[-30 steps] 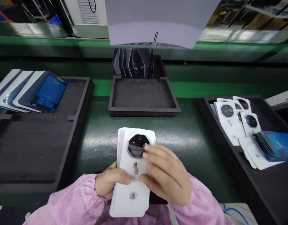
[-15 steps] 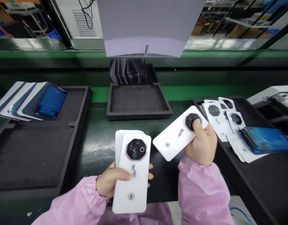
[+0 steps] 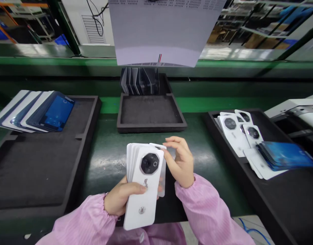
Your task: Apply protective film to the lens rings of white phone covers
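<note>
My left hand grips a fanned stack of white phone back panels, its thumb across the front one and its fingers behind. The front panel shows a dark octagonal camera area, dark lettering and a small round mark. Behind the stack, another panel sticks out on the right, mostly hidden. Close to the stack's upper right corner is my right hand, fingers spread and thumb at the panel edge. I see nothing held firmly in it.
On the right, a black tray carries loose white panels and blue-faced sheets. A left tray holds layered white and blue pieces. Dark upright sheets stand in the middle tray, below a hanging paper.
My right hand has moved left from beside the right tray to the stack, and the panel it held is no longer in its grip. The stack in my left hand is tilted slightly more.
</note>
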The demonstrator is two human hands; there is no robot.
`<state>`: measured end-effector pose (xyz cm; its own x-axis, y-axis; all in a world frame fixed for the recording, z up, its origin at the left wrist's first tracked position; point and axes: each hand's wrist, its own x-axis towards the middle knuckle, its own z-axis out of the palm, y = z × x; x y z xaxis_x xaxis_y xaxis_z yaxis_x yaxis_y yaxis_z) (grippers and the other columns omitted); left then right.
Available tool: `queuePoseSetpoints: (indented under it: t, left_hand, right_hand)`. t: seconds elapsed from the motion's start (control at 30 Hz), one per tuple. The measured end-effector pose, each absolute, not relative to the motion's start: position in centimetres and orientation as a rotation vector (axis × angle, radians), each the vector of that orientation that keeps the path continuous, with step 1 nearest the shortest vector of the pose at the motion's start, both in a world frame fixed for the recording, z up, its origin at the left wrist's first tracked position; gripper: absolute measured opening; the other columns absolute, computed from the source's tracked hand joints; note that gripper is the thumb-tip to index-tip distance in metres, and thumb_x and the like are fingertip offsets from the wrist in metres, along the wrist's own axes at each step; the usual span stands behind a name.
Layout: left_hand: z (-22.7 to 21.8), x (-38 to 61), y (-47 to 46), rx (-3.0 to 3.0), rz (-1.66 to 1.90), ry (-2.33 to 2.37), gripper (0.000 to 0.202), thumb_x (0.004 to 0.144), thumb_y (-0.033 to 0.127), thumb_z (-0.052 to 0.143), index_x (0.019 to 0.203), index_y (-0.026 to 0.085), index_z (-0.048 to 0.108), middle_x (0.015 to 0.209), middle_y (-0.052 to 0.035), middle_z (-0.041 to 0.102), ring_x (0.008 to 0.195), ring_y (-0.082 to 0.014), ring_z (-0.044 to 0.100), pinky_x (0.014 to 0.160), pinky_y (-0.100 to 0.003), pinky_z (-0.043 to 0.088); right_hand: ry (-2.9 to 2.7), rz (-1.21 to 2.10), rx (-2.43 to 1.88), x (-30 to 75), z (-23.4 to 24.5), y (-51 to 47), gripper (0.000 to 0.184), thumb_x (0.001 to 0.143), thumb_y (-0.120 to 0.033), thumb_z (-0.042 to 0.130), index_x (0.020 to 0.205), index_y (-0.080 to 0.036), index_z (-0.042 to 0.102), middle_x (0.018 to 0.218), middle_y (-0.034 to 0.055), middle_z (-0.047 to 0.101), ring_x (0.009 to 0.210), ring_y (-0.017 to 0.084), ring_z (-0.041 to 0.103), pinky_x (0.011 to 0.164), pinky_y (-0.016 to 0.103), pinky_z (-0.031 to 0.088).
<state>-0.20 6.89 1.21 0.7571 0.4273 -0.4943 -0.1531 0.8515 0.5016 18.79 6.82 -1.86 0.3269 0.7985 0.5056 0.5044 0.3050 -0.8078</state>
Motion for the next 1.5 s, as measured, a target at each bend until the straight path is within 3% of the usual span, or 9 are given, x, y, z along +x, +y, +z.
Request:
queuePoseSetpoints:
  t: [0.1,0.17,0.47,0.7,0.83,0.97,1.07,1.17,1.5]
  left_hand:
    - [1.4,0.1,6.9,0.525,0.319,0.728,0.025,0.059,0.015,0.067,0.084,0.015,0.068,0.072,-0.0045,0.070,0.065,-0.0182,0.063,0.060,-0.027,0.048]
    - [1.5,0.3,6.9,0.578,0.313,0.742,0.021,0.059,0.014,0.066,0.080,0.015,0.067,0.067,-0.0031,0.069,0.061,-0.0169,0.061,0.056,-0.026,0.046]
    - [1.4,0.4,7.2,0.687,0.218,0.725,0.047,0.056,0.010,0.056,0.102,0.015,0.064,0.091,-0.0079,0.071,0.088,-0.0273,0.063,0.073,-0.036,0.047]
    - [1.0,0.3,7.2,0.923,0.233,0.736,0.038,0.059,0.004,0.053,0.092,0.018,0.066,0.092,-0.0032,0.068,0.089,-0.0227,0.060,0.068,-0.027,0.044]
    - [1.1,0.5,7.2,0.745,0.236,0.730,0.034,0.057,0.006,0.055,0.088,0.016,0.066,0.083,-0.0039,0.069,0.080,-0.0217,0.062,0.069,-0.029,0.046]
    - [1.2,0.2,7.3,0.468,0.311,0.750,0.029,0.052,0.008,0.056,0.079,0.013,0.065,0.064,-0.0015,0.067,0.056,-0.0154,0.060,0.055,-0.025,0.046]
    - [1.0,-0.2,7.3,0.418,0.350,0.712,0.033,0.051,0.006,0.058,0.082,0.013,0.065,0.066,-0.0023,0.068,0.057,-0.0154,0.062,0.052,-0.023,0.048]
    - [0.6,-0.6,7.2,0.420,0.347,0.599,0.036,0.054,0.007,0.061,0.089,0.011,0.066,0.069,-0.0050,0.068,0.060,-0.0182,0.064,0.053,-0.026,0.050]
    - [1.0,-0.4,7.5,0.483,0.302,0.457,0.035,0.062,0.012,0.067,0.097,0.015,0.067,0.076,-0.0051,0.066,0.065,-0.0175,0.063,0.063,-0.028,0.050]
  right_hand:
    - [-1.307,0.516,-1.155,19.0,-0.8,5.8,0.012,0.081,-0.012,0.054,0.086,-0.020,0.061,0.093,0.0049,0.055,0.088,0.017,0.056,0.078,0.036,0.048]
    - [-1.224,0.550,-1.132,19.0,-0.4,5.4,0.014,0.082,-0.012,0.052,0.090,-0.020,0.060,0.094,0.0051,0.054,0.088,0.016,0.055,0.077,0.034,0.048]
    - [-1.390,0.700,-1.206,18.5,0.3,5.2,0.013,0.072,-0.018,0.070,0.082,-0.020,0.061,0.090,0.0037,0.057,0.089,0.018,0.057,0.082,0.039,0.048]
    - [-1.373,0.871,-1.257,19.3,0.7,5.3,0.008,0.072,-0.019,0.068,0.074,-0.019,0.061,0.086,0.0026,0.057,0.087,0.017,0.058,0.083,0.038,0.047]
    - [-1.493,0.504,-1.281,18.8,0.8,4.8,0.010,0.075,-0.016,0.066,0.068,-0.019,0.058,0.086,0.0029,0.060,0.092,0.019,0.057,0.082,0.039,0.048]
    - [-1.810,0.061,-0.962,17.6,0.2,4.1,0.011,0.081,-0.009,0.055,0.081,-0.019,0.061,0.082,0.0000,0.069,0.095,0.015,0.061,0.081,0.034,0.049]
    - [-1.906,-0.013,-0.774,17.1,0.0,3.8,0.016,0.085,-0.008,0.047,0.084,-0.013,0.062,0.081,0.0038,0.072,0.093,0.015,0.064,0.074,0.031,0.053]
    - [-1.862,-0.083,-0.735,16.9,0.4,3.3,0.011,0.082,-0.005,0.051,0.079,-0.011,0.061,0.077,0.0079,0.072,0.092,0.019,0.066,0.072,0.033,0.058]
    - [-1.799,-0.013,-0.805,16.1,2.0,2.3,0.019,0.079,-0.002,0.054,0.066,-0.014,0.058,0.069,0.0034,0.071,0.081,0.016,0.070,0.076,0.028,0.060]
